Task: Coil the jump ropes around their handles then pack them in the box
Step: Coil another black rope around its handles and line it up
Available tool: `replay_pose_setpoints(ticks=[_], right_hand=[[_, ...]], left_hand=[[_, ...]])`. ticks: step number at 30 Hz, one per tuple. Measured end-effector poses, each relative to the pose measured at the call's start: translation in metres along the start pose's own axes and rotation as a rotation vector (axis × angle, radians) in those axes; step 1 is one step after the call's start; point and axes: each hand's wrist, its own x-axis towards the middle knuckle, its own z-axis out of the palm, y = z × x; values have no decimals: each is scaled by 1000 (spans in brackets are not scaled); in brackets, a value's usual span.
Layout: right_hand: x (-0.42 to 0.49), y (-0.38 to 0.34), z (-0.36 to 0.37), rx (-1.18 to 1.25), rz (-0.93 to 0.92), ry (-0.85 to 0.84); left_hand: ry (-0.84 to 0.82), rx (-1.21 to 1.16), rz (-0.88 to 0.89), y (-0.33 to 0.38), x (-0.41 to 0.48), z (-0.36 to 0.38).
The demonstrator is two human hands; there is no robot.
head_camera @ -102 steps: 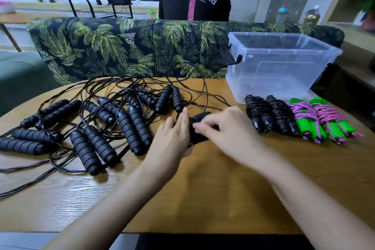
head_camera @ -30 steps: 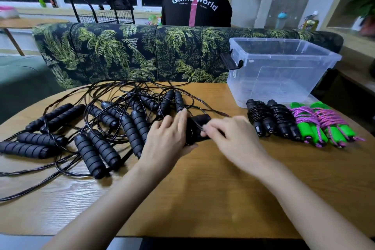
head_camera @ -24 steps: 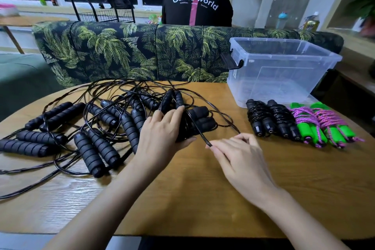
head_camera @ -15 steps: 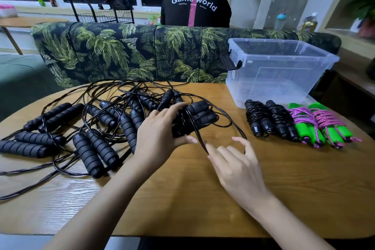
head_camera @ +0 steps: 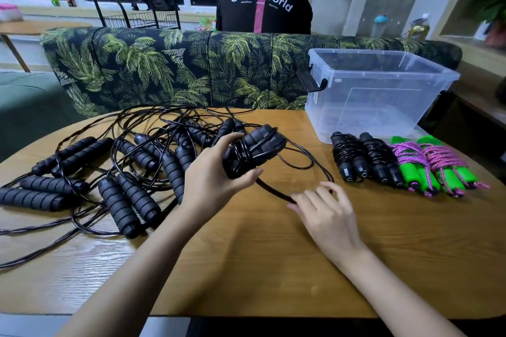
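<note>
On the wooden table [head_camera: 273,268], just right of the tangle of loose black jump ropes [head_camera: 131,172], the left hand [head_camera: 216,175] grips a pair of black foam handles [head_camera: 254,145] side by side, fingers curled over the top and thumb pressed underneath. Several turns of black cord are wound round the near end of the pair. A second ago the right hand [head_camera: 328,213] was pinching at these handles. It has since drawn back toward the near edge and now lies lower and to the right, palm down, its fingers [head_camera: 304,197] slightly spread and gently bent. The free cord [head_camera: 273,190] runs from the handles to those fingertips and loops out wide toward the coiled ropes, a loop that was not out earlier. Whether the fingers pinch the cord or only rest on it cannot be told. The handles also sit higher and more tilted than before.

Nothing else has moved. Two wound black ropes [head_camera: 364,157] and two green-handled ropes with pink cord [head_camera: 435,169] lie in a row by the clear plastic box [head_camera: 369,101], which stands at the far right of the table. Behind it are a palm-print sofa [head_camera: 164,68] and a person in a black shirt [head_camera: 262,5], back turned.
</note>
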Motion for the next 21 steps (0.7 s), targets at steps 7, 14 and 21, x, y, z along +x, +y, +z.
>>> replay_pose_setpoints(ticks=[7, 14, 21], right_hand=[[0, 22, 2, 146, 51, 52], [0, 40, 1, 550, 254, -137], [30, 53, -4, 1093, 635, -446]], left_hand=[[72, -83, -12, -10, 5, -6], [60, -100, -10, -18, 6, -15], [25, -107, 34, -28, 1, -17]])
